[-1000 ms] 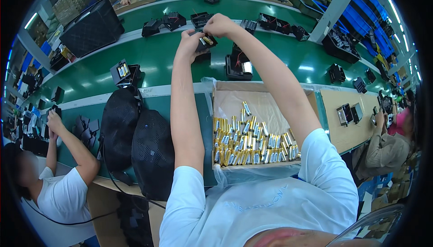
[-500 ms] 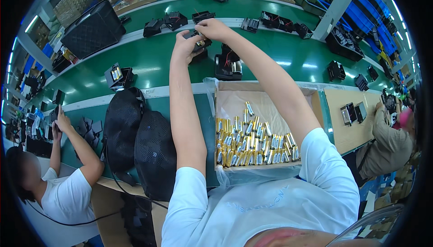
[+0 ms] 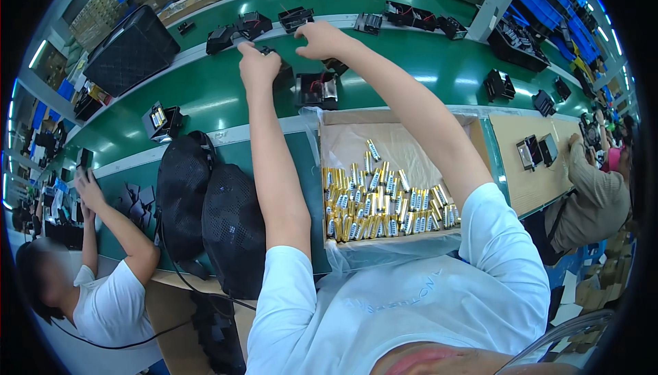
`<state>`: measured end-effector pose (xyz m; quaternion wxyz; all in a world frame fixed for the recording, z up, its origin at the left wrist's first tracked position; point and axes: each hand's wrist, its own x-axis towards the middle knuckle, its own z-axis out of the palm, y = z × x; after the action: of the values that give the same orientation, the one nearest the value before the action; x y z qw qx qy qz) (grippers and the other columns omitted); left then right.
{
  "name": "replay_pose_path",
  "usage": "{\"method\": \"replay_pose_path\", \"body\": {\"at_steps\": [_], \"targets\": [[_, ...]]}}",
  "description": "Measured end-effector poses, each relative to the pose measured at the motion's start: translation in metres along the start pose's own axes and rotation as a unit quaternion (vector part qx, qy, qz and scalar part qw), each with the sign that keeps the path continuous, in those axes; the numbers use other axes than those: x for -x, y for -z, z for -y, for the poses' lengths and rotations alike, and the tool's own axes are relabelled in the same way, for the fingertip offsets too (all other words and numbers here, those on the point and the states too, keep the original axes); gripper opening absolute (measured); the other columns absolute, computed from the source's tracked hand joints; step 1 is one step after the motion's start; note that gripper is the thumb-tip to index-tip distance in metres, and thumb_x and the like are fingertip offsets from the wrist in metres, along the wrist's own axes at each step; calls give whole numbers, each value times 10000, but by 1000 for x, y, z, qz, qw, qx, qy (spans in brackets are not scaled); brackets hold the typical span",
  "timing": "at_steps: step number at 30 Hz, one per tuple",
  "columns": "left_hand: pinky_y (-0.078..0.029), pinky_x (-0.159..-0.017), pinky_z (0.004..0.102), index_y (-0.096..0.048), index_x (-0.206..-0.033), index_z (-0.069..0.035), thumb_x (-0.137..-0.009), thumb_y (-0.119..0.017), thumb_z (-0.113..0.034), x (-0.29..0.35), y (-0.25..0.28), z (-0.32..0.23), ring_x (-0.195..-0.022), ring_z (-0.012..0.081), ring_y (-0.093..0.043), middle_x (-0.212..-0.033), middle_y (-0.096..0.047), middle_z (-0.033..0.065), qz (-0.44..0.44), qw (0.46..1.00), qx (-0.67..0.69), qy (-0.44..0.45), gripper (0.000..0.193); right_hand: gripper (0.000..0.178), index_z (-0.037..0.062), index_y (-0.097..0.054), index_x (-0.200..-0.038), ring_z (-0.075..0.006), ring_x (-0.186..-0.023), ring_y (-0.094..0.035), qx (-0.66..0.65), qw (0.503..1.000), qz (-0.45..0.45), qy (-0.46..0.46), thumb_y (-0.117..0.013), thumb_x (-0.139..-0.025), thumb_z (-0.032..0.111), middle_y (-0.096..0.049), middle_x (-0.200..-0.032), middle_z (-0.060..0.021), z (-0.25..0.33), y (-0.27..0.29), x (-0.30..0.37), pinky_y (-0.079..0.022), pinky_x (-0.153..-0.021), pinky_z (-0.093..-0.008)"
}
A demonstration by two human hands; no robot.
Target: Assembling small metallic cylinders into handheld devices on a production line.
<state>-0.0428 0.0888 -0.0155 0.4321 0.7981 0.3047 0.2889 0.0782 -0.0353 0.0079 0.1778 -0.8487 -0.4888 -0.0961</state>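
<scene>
Both my arms stretch across the green workbench. My left hand (image 3: 259,68) is closed on a small black plastic case (image 3: 268,51), mostly hidden by the fingers. A larger black case (image 3: 283,77) lies beside that hand. My right hand (image 3: 325,40) hovers to its right, thumb and forefinger apart with nothing between them; the other fingers are hidden. A dark object (image 3: 336,66) shows beneath the right palm, and whether the hand touches it is unclear. Nearer me lies an open black case (image 3: 317,92) with red wires. A lined cardboard box (image 3: 404,116) in front of me holds many gold-and-white batteries (image 3: 373,203).
Black cases (image 3: 253,24) with wires line the far rail. Two black mesh bags (image 3: 233,231) sit left of the box. A large black quilted case (image 3: 133,51) stands far left. Co-workers sit at left (image 3: 103,299) and right (image 3: 582,193); cardboard (image 3: 524,128) carries another open case.
My hands have separated: the right moved away rightward from the small case, while the left keeps it. The whole view has shifted slightly.
</scene>
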Motion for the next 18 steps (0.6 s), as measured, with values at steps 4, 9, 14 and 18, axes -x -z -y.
{"method": "replay_pose_path", "body": {"at_steps": [4,9,14,18], "targets": [[-514,-765,501,-478,-1191,-55,-832,-641,-280,4,8,0,-927,428,-638,-999,-605,281,-18,945,-324,42,454,462,38,-652,-1173,-295,-967,-635,116,990,79,18,-672,-833,349,-707,-1008,-116,10,28,25,-496,-901,-425],[-504,-834,476,-527,-1170,-39,-830,-624,-370,6,-3,-18,-987,367,-634,-934,-630,259,-138,870,-464,-96,484,541,49,-660,-1146,-268,-825,-654,-58,973,178,135,-684,-811,473,-696,-1012,-115,-29,28,50,-539,-806,-398],[-529,-800,416,-550,-1189,-20,-855,-622,-364,16,1,-47,-935,299,-661,-958,-641,236,234,943,-185,-144,485,645,25,-655,-1143,-276,-732,-684,-87,955,278,-64,-632,-820,583,-675,-1100,-166,-27,44,63,-572,-647,-368],[-543,-814,390,-558,-1221,-25,-893,-629,-341,41,-13,-85,-921,270,-661,-1012,-649,203,379,921,-58,-66,461,649,-39,-631,-1116,-232,-589,-621,-234,913,198,-270,-570,-877,561,-664,-980,-193,-39,67,82,-536,-533,-300]]}}
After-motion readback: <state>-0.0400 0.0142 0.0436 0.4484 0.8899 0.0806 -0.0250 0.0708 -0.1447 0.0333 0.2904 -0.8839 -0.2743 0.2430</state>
